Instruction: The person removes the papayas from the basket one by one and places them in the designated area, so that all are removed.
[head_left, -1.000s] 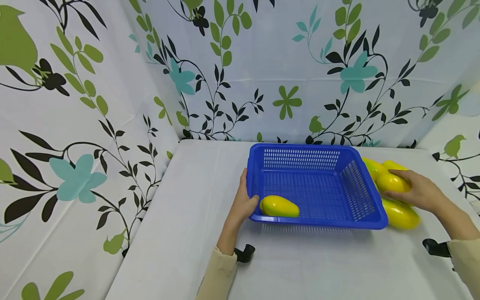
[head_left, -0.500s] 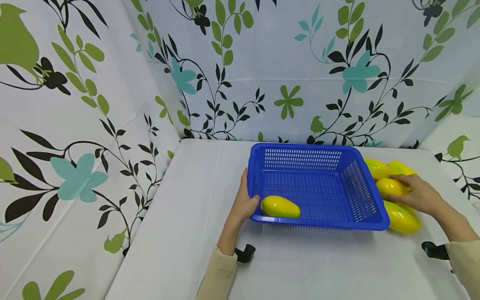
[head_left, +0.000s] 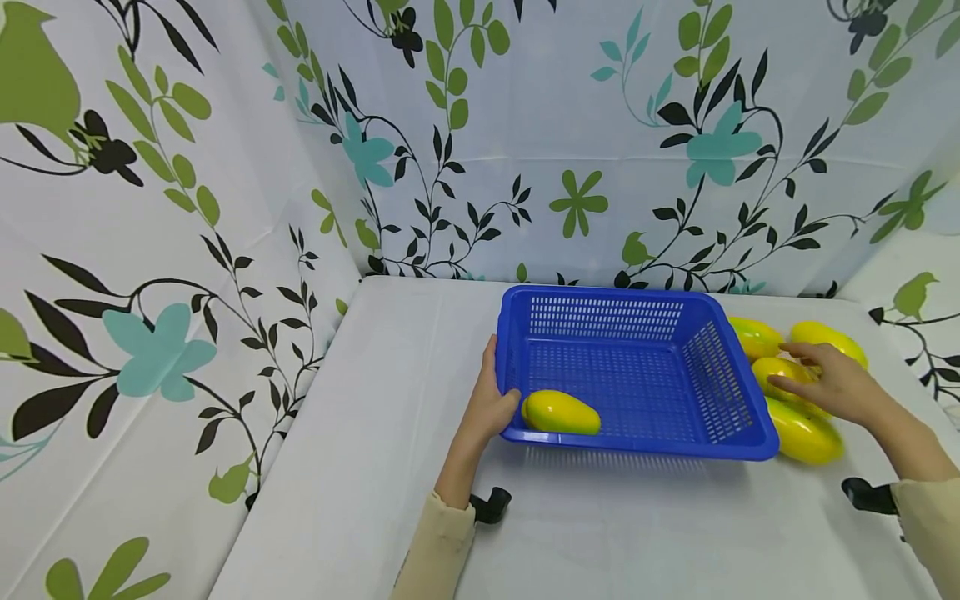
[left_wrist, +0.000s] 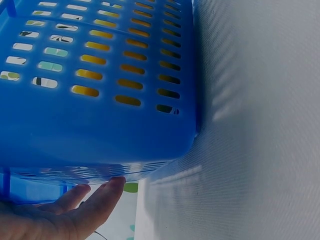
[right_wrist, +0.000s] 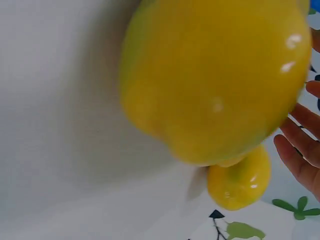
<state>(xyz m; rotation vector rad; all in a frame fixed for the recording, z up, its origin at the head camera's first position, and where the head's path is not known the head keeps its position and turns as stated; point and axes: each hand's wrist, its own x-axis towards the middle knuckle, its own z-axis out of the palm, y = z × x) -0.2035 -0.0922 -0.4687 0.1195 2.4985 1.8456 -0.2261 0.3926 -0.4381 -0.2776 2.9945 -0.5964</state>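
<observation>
A blue plastic basket (head_left: 615,375) with slotted walls is on the white table, one yellow mango (head_left: 561,412) lying in its near left corner. My left hand (head_left: 487,408) grips the basket's left side, thumb over the rim and fingers along the outer wall. To the right of the basket, several more mangoes lie close together. Over the middle mango (head_left: 780,373) is my right hand (head_left: 836,383), its fingers spread loosely. In the right wrist view those fingers (right_wrist: 295,155) stand out beside a large mango (right_wrist: 215,85), not wrapped around it.
One mango (head_left: 756,337) lies against the basket's right wall, another (head_left: 832,340) farther right, and a third (head_left: 806,432) nearer me. A leaf-patterned curtain (head_left: 450,150) hangs behind the table (head_left: 375,467) and on its left side.
The far right mango has rolled to the right, away from the others. The middle mango has shifted slightly nearer, and my right fingers have loosened over it. My left hand and the basket stay put.
</observation>
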